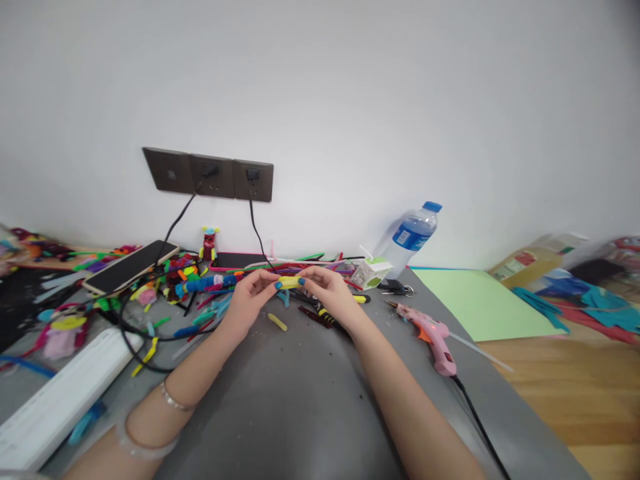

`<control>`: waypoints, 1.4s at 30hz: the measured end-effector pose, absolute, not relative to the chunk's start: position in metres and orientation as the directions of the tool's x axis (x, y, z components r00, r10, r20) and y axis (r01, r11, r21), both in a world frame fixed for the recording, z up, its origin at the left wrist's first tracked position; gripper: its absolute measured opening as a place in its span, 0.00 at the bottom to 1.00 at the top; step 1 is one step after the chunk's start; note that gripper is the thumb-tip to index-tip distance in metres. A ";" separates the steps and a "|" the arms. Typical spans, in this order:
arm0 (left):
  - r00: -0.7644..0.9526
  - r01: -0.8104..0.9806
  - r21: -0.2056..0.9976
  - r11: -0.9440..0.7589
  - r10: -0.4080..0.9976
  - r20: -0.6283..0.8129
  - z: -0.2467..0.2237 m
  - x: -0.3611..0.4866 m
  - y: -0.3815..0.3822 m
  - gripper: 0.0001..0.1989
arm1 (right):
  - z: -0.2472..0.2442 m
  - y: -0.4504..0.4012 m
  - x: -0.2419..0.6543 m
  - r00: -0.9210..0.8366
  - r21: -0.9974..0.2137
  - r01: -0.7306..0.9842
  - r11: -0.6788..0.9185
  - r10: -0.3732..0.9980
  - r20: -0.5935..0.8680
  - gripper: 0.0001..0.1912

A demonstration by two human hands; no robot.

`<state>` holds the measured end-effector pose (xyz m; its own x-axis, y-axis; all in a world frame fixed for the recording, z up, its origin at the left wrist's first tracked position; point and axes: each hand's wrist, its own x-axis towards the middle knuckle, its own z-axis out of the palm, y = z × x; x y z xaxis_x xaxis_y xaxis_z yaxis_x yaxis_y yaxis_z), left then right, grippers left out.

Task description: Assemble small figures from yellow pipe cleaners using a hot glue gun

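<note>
Between both hands, a short bundle of yellow pipe cleaner (289,283) is held level above the grey table (280,407). My left hand (249,300) pinches its left end with thumb and fingers. At the other end, my right hand (330,293) pinches it the same way. Below the hands lies a loose yellow pipe cleaner piece (277,322). Pliers with yellow-and-black handles (325,315) rest partly hidden under my right hand. Pipe cleaners in many colours are heaped behind and left of my left hand.
A pink glue gun (434,337) with a clear glue stick and black cord lies at right. Behind it are keys (397,288), a drink carton (371,272) and a leaning bottle (416,230). Left are a phone (131,265), a white power strip (65,400) and several pipe cleaner figures.
</note>
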<state>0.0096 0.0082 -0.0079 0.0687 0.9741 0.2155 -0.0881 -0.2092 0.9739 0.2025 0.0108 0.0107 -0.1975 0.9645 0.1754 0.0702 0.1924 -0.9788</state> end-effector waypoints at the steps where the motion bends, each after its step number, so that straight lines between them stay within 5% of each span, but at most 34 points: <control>1: 0.052 -0.097 0.976 -0.193 0.979 0.199 -0.008 0.010 0.008 0.14 | 0.011 0.010 0.202 -0.199 -0.982 0.063 0.177 0.967 0.161 0.12; 9: 0.085 -0.217 0.966 -0.140 0.983 0.161 -0.009 0.009 0.008 0.17 | 0.010 0.012 0.201 -0.176 -0.998 -0.039 -0.047 0.984 -0.039 0.18; 18: 0.160 -0.162 0.965 -0.205 0.960 0.231 -0.008 0.010 0.008 0.19 | 0.012 0.007 0.196 -0.243 -0.994 -0.069 -0.083 0.968 -0.063 0.16; 24: 0.129 -0.165 0.962 -0.218 0.962 0.240 -0.007 0.010 0.007 0.14 | 0.012 0.005 0.194 -0.297 -0.999 -0.024 -0.045 0.954 -0.036 0.16; 33: 0.104 -0.209 0.965 -0.160 0.977 0.185 -0.008 0.010 0.007 0.18 | 0.014 0.002 0.192 -0.299 -0.982 -0.039 0.187 0.935 0.190 0.17; 42: 0.124 -0.268 0.957 -0.114 0.981 0.152 -0.010 0.011 0.008 0.21 | 0.007 0.005 0.192 -0.274 -0.970 -0.037 0.239 0.931 0.240 0.17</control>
<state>0.0107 0.0084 -0.0102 0.1242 0.9806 0.1515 -0.2680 -0.1139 0.9567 0.1916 0.0054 0.0067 -0.2739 0.9314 0.2397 -0.0370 0.2388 -0.9704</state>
